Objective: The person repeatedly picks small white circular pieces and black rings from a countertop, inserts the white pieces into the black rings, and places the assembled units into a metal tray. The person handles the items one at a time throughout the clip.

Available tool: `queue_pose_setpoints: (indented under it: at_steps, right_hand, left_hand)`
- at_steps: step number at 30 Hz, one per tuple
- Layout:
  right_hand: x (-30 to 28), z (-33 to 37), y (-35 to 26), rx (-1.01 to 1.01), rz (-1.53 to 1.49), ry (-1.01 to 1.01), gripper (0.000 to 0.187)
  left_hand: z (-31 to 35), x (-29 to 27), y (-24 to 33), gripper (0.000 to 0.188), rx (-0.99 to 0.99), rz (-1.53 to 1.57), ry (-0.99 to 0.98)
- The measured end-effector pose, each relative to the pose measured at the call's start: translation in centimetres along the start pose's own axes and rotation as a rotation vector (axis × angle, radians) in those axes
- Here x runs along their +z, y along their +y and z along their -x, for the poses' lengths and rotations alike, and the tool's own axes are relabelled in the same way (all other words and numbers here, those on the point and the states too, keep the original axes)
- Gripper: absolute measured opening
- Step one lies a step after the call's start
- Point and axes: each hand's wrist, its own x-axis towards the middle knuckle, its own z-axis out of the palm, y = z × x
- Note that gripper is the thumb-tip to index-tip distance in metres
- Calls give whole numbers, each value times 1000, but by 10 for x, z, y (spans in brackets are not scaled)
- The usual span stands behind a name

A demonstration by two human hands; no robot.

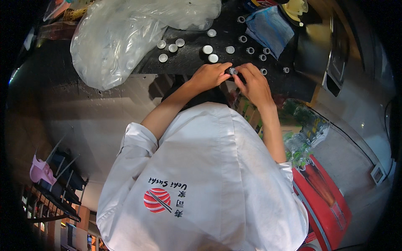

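Observation:
At the near edge of the black table, a small clear bottle (pixel 233 71) with a round open-looking neck sits between my hands. My left hand (pixel 208 78) is closed around it, thumb and forefinger meeting at its side. On the other side, my right hand (pixel 254 85) has curled fingers and thumb against the neck; whether a cap lies in them is hidden. Just beyond my left hand are white round caps (pixel 207 49), several of them spread leftward over the table. Several small uncapped clear bottles (pixel 250 50) stand to the right, past my right hand.
A big clear plastic bag (pixel 121 37) covers the table's left part and hangs over its edge. A folded blue cloth (pixel 271 30) lies at the far right, near a metal container (pixel 314 46). Below the table, a red box (pixel 322 196) stands at right.

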Motion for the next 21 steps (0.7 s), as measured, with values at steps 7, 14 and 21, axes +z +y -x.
queue_pose_setpoints:
  at_steps: [7, 14, 21]
  right_hand:
    - [-16, -17, 17, -160, 21, -94, 22]
    - [-51, -18, 33, -12, -312, -13, 22]
    - [-77, 31, 76, 168, -857, 386, 14]
  left_hand:
    - [-3, -1, 2, 43, -14, -4, 18]
    - [-11, -15, 34, 44, -133, 31, -19]
    - [-52, -21, 102, 41, -51, -22, 75]
